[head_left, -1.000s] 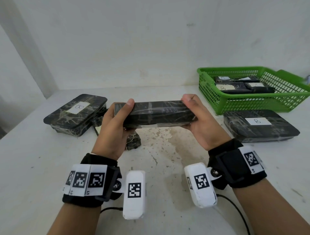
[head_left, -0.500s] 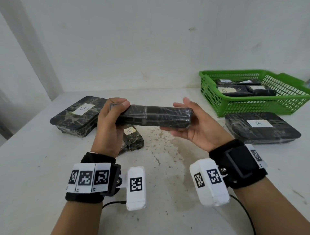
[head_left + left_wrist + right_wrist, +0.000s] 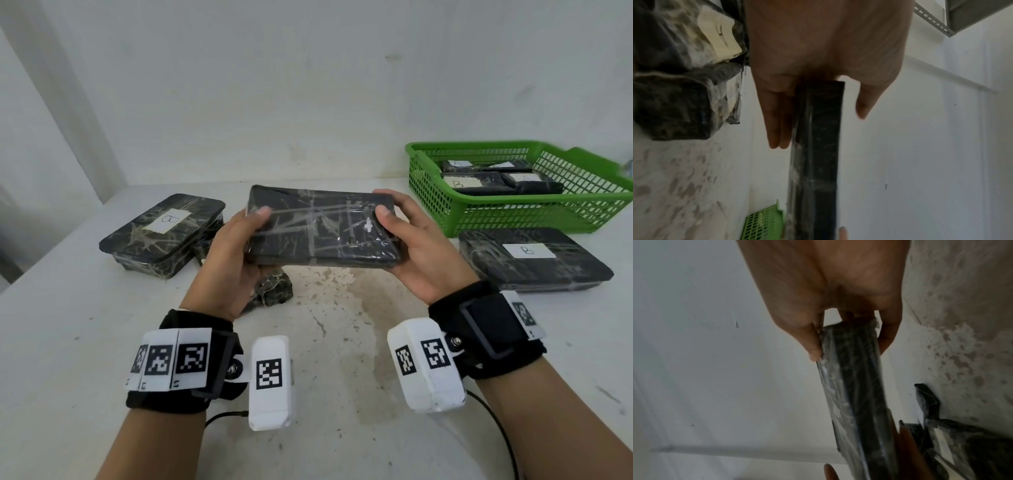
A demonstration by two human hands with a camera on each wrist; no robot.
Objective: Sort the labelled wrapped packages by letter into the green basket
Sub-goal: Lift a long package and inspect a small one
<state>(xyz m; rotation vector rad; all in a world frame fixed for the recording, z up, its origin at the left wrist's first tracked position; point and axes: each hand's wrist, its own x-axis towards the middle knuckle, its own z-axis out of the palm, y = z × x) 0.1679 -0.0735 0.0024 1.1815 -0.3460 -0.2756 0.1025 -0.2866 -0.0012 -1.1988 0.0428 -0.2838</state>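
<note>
While both hands hold it above the table (image 3: 342, 394), the package (image 3: 323, 229) faces the person with its broad taped side; no label shows on that side. The left hand (image 3: 233, 263) clamps the left end, thumb on the near face and fingers (image 3: 780, 123) lying straight along the far face. The right hand (image 3: 419, 253) pinches the right end the same way, thumb in front, fingers behind. A B package (image 3: 164, 233) lies on the table to the left, with a small bundle (image 3: 274, 289) just beside it, partly hidden by the left hand. A second B package (image 3: 534, 258) lies to the right, just in front of the basket (image 3: 513, 219). Several wrapped packages (image 3: 493, 178) lie in the basket; one reads B, the others cannot be read.
</note>
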